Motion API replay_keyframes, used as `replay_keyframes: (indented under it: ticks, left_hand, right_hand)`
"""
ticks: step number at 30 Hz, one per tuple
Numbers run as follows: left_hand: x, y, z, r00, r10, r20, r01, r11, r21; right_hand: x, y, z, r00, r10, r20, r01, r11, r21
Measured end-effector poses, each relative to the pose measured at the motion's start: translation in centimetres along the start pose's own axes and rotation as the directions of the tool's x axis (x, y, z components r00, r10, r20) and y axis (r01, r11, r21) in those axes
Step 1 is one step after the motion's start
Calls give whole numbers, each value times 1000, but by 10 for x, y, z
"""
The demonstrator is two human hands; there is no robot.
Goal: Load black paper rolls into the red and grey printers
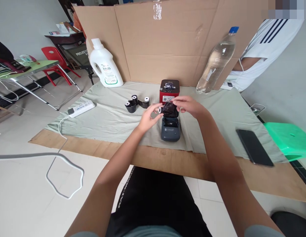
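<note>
Trousers [158, 197], black with white lettering down one leg, filled the foreground below a bare wooden board edge [163, 158]. Over the board lay a wrinkled pale green cloth [197, 131], a black smartphone [254, 147] resting near its right-hand edge. A dark blue-grey label printer [170, 133] sat near the front, its lid raised at the back and its bay exposed. Just above that lid was a black-wrapped roll [169, 108] with a white core — the left hand [148, 119] held its cored end between thumb and fingers, while the right hand [190, 106] pinched the wrapping at the opposite side, fingers drawn narrow. Left of the hands stood three small black rolls [130, 107], and further left a white power strip [81, 108]. Behind the printer was a red-and-black device [169, 90] with a printed label. Farther back stood a white detergent jug [105, 64] and a tilted clear plastic bottle [218, 61] with a blue cap — both before a cardboard screen [165, 39]. Beyond it, on the right, showed another person's striped white sleeve [271, 38].
</note>
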State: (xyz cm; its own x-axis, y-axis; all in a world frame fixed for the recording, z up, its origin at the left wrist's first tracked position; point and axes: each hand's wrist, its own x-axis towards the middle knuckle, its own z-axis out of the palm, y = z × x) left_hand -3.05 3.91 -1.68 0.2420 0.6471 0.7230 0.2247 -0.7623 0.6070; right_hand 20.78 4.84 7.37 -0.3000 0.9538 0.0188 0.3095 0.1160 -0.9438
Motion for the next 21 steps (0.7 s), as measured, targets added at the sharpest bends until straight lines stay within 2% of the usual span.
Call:
replay_keyframes:
  ticks: [2, 4, 6, 8, 10, 16, 19, 21]
  left_hand:
    - [-3, 2, 8, 995, 53, 84, -52, 999, -11]
    - [-5, 4, 14, 987, 99, 128, -96, 995, -31]
    - [-6, 6, 16, 981, 125, 146, -118, 992, -55]
    - [-6, 9, 16, 980, 132, 147, -124, 990, -62]
    - [-5, 12, 15, 982, 133, 137, -127, 990, -52]
    - [-4, 15, 12, 978, 160, 135, -158, 987, -20]
    - [-5, 14, 10, 963, 155, 220, -164, 986, 22]
    - [-5, 15, 6, 943, 151, 298, -181, 980, 77]
  right_hand:
    - [-4, 1, -8, 984, 39, 172, -23, 995, -97]
    - [-8, -3, -13, 957, 92, 275, -42, 983, -181]
    - [-13, -10, -17, 946, 156, 285, -92, 970, -226]
    - [-17, -15, -19, 949, 203, 240, -146, 960, -237]
    - [-18, -18, -20, 948, 215, 233, -151, 952, -266]
    - [-12, -13, -10, 888, 180, 423, 16, 907, -420]
    - [-9, -10, -2, 881, 195, 431, 73, 845, -530]
    - [-10, -11, 2, 873, 254, 417, 70, 780, -621]
